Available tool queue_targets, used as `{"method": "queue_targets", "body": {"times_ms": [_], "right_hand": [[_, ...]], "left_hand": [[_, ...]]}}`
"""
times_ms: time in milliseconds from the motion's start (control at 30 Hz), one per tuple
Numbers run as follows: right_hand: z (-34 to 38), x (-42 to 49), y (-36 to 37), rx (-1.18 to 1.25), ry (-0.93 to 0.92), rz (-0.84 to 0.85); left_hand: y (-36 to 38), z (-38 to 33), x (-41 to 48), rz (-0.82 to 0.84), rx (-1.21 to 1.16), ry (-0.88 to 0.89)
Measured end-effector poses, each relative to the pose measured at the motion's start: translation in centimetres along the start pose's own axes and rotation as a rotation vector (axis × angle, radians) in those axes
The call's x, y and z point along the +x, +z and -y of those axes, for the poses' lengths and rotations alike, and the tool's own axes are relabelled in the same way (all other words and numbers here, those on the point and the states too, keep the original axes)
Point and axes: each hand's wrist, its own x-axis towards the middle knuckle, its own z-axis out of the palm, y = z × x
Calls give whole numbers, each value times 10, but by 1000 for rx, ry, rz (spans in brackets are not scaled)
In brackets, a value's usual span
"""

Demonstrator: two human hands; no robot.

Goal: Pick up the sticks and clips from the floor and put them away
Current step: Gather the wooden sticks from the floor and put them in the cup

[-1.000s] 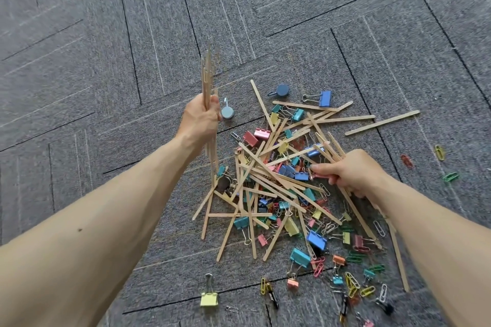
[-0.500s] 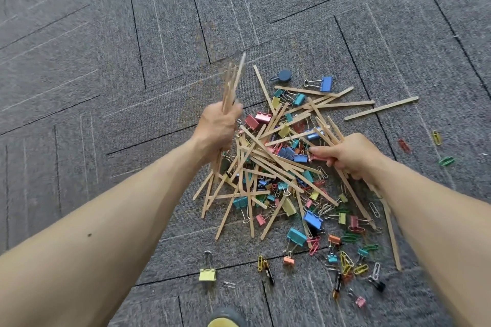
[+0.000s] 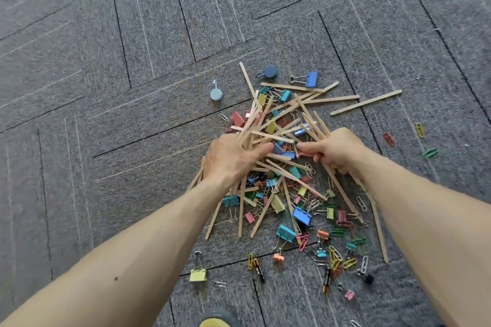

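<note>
Over the pile, left hand and right hand each tight around sticks, left fingers out of sight.

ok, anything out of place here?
Sticks and clips lie spilled in a heap on the carpet. A light blue hook and a dark blue hook at its far edge are neither stick nor clip. A lone stick lies apart, far right.

hidden, cropped, blurred
left grip covers the middle of its sticks; right grip hides its own fingertips; at 6 o'clock a yellow-and-dark object and a paper clip are cut off by the edge; small clips at 5 o'clock blur together.
</note>
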Motion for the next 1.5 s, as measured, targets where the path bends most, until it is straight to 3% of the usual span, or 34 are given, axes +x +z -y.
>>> {"method": "queue_targets", "body": {"times_ms": [67,100,233,333,533,733,1000,1167,1333,1500], "right_hand": [[0,2,0,-29,-6,-14],[0,3,0,-41,-11,-17],[0,4,1,-26,-23,-26],[0,4,1,-30,-23,-24],[0,3,1,-38,-33,-13],[0,1,1,-37,-56,-26],[-15,-2,7,-18,-139,-122],[-20,-28,-1,-2,-137,-155],[19,-65,-6,-44,-197,-57],[106,-149,-20,-194,-348,47]], "left_hand": [[-6,-4,1,-37,13,222],[-12,-6,2,22,40,311],[-22,-6,13,307,345,406],[-15,-6,15,222,573,525],[-4,-8,16,179,595,569],[-24,-1,13,155,452,463],[-49,-4,-13,241,-113,194],[-67,-5,-37,277,-299,97],[-108,-11,-62,358,-615,-15],[-187,-42,-116,267,-747,72]]}}
